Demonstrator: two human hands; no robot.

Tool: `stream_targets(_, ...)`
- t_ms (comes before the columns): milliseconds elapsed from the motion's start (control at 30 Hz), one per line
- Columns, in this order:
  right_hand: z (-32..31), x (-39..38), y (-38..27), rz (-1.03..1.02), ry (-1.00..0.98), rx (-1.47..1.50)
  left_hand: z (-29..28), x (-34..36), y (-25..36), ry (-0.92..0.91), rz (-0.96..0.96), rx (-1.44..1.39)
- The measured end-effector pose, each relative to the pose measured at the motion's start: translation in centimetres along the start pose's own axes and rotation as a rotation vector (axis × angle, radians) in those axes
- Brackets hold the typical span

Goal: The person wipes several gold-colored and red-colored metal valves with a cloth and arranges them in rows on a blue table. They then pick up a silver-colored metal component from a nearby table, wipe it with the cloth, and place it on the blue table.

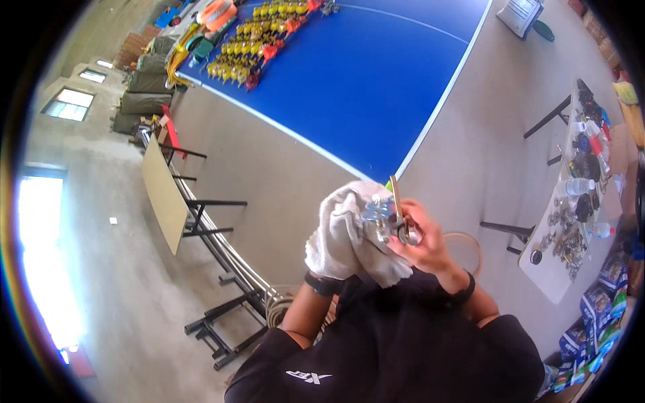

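Observation:
A light grey cloth [342, 232] wraps over my left hand [329, 262] and hides its fingers; the bunched cloth rises from my wrist. Against its right side is a shiny metal fitting [379, 211] with a bluish shine. My right hand [428, 243] is closed, thumb and fingers pinching a round metal part [407, 232] of this hardware. A narrow, straight bar [396, 196] points upward beside my right fingers. Blur hides how the metal pieces join and their exact kind. Both hands are held up in front of my chest, close together.
Ahead stands a blue table [356, 80] with white edges, bearing rows of yellow pieces [259, 37] with red parts. At right, a pale table [547, 265] carries bottles and loose metal hardware [568, 235]. A tipped folding table [164, 195] and metal poles [232, 252] lie left.

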State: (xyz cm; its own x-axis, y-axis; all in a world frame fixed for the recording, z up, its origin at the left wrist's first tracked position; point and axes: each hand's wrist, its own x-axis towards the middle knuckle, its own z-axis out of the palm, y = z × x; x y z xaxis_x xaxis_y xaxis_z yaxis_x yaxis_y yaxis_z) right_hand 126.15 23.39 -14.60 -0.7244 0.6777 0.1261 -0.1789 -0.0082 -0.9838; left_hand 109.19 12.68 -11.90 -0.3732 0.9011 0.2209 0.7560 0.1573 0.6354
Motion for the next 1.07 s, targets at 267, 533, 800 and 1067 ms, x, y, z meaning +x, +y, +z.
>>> stream_targets(267, 6.1, 2.2, -0.9, -0.371, 0.018, -0.781, -7.1, -0.9, 3.0, 0.095, -0.555, -0.873)
stream_targets(533, 15.0, 5.6, -1.1, -0.353, -0.083, -0.559, -11.0, -7.8, -5.5, 0.392, -0.416, -0.807)
stream_targets(800, 24.8, 8.9, -1.1, -0.602, -0.411, -0.708, -20.1, -11.1, -10.6, 0.408, 0.064, -0.035)
stream_targets(1067, 33.0, 10.5, 0.2, -0.637, -0.548, -0.462, -27.1, -14.2, -13.9, 0.469, -0.144, 0.195)
